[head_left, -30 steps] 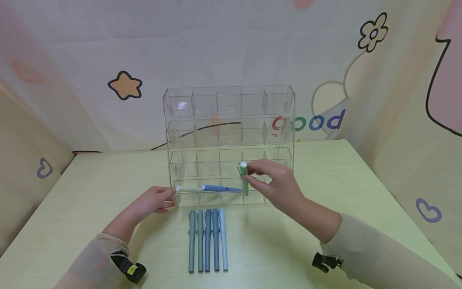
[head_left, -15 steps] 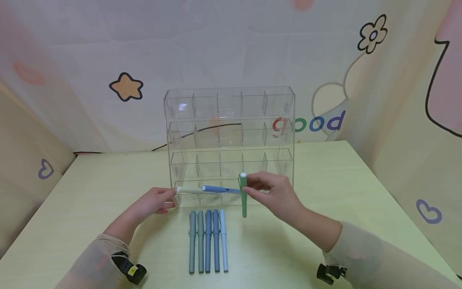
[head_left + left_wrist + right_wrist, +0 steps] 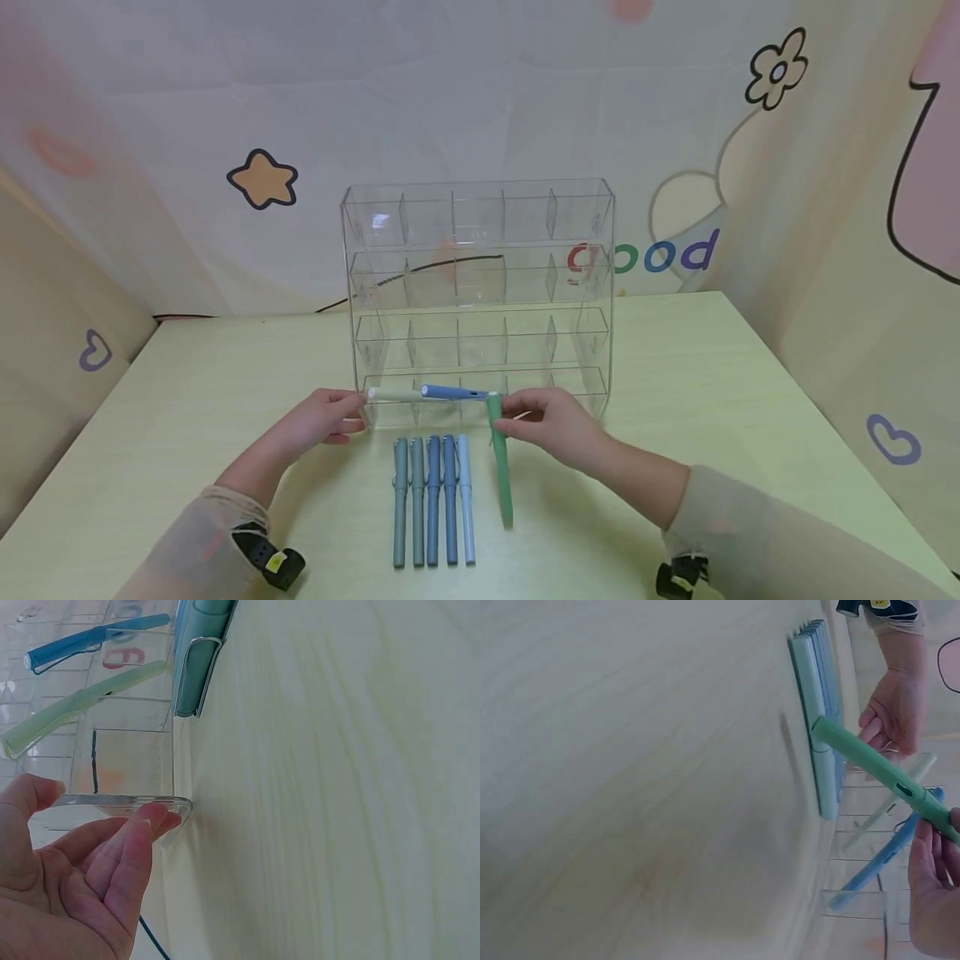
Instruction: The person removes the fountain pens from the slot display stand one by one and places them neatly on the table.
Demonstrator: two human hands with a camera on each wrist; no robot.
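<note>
My right hand (image 3: 558, 429) pinches a green pen (image 3: 501, 475) near its capped end, just right of the row of pens. In the right wrist view the green pen (image 3: 870, 759) slants above the table. With thumb and fingers, my left hand (image 3: 318, 417) grips the lower left side of a clear acrylic rack (image 3: 480, 337). Across the rack's bottom tier lie a pale green pen (image 3: 393, 394) and a blue pen (image 3: 450, 392), both tilted in the left wrist view. The green pen's cap overlaps the blue pen's end in the head view.
Several pens lie side by side in front of the rack: grey-green pens (image 3: 400, 504), darker blue pens (image 3: 432, 500) and a light blue pen (image 3: 467, 500). A printed curtain (image 3: 480, 108) hangs behind the pale wooden table (image 3: 660, 375).
My right hand has come down and toward me from the rack, swinging the green pen's lower end toward the front beside the row. The left hand stays at the rack's side.
</note>
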